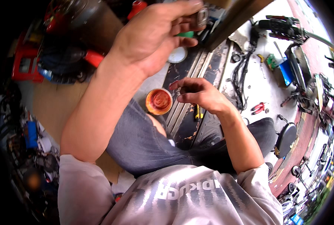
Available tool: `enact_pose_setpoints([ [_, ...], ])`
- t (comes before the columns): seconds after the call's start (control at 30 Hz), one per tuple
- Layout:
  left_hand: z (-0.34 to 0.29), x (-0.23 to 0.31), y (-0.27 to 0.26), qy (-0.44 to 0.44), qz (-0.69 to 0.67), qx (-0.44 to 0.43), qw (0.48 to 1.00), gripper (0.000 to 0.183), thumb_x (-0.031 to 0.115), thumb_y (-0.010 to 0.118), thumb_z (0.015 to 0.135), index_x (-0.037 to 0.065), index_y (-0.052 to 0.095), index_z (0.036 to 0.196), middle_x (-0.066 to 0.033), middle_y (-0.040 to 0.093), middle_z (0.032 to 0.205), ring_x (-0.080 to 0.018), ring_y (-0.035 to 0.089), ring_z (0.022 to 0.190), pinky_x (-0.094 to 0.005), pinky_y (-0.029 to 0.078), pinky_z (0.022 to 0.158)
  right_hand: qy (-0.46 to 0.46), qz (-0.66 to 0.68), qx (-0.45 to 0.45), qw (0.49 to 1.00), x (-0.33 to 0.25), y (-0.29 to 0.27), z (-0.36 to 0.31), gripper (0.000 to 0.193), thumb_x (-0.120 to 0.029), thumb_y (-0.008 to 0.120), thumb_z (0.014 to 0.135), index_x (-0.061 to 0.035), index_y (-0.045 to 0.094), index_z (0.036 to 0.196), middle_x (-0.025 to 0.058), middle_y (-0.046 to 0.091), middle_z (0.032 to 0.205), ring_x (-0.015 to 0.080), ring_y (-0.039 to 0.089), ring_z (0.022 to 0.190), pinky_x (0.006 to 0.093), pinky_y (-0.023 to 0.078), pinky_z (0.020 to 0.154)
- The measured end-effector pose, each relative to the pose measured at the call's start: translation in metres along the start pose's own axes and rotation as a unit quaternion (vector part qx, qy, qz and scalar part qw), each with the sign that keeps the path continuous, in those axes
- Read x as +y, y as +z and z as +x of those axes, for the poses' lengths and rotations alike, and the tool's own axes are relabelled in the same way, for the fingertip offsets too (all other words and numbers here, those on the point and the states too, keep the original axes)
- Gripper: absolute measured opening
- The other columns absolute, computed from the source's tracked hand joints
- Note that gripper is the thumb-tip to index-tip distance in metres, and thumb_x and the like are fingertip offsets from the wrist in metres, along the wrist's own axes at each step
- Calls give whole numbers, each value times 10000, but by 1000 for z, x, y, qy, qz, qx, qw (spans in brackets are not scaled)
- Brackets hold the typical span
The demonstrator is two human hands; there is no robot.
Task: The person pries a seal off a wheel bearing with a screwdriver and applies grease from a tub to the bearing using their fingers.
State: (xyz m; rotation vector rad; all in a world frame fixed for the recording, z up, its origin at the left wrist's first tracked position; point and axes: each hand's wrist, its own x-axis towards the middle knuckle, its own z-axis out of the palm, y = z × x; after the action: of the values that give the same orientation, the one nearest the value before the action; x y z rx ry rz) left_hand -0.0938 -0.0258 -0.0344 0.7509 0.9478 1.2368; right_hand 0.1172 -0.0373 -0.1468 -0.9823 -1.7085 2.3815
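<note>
My left hand [148,39] is raised at the top, fingers curled, with a small shiny ring-shaped metal part [202,17] at its fingertips; its exact kind is hard to make out. Lower and to the right, my right hand [202,93] hangs with bent fingers, thumb apart from the index finger, nothing between them. Red grease coats its index fingertip. Just left of those fingers, an uncovered tub of red-brown grease [159,101] stands near my left knee. A round white lid [177,55] lies beyond it, partly behind my left hand.
A metal beam [238,22] slants across the top right. Red-handled pliers [258,108], a chain [240,80] and a yellow-handled tool [199,112] lie on the floor. A dark cylindrical tank [88,26] and a red case [26,60] are at upper left. Clutter lines the left edge.
</note>
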Motion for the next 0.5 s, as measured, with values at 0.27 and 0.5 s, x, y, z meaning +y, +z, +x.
enact_pose_setpoints([
  [0.27,6,-8,7,-56,-59,-80,993,351,329,600,1075,76,719,1287,-37,754,1281,-157,683,1182,-355,487,947,-272,149,161,937,-60,-25,-78,436,-71,751,939,9,680,1361,-60,574,899,34,519,808,199,426,733],
  [0.5,0,-5,45,-92,-115,-65,987,254,284,623,1086,79,754,1160,-38,771,1078,-167,685,1036,-372,518,923,-352,107,270,890,-67,-21,-101,644,-188,763,889,26,610,1477,-21,553,892,55,480,780,208,358,663],
])
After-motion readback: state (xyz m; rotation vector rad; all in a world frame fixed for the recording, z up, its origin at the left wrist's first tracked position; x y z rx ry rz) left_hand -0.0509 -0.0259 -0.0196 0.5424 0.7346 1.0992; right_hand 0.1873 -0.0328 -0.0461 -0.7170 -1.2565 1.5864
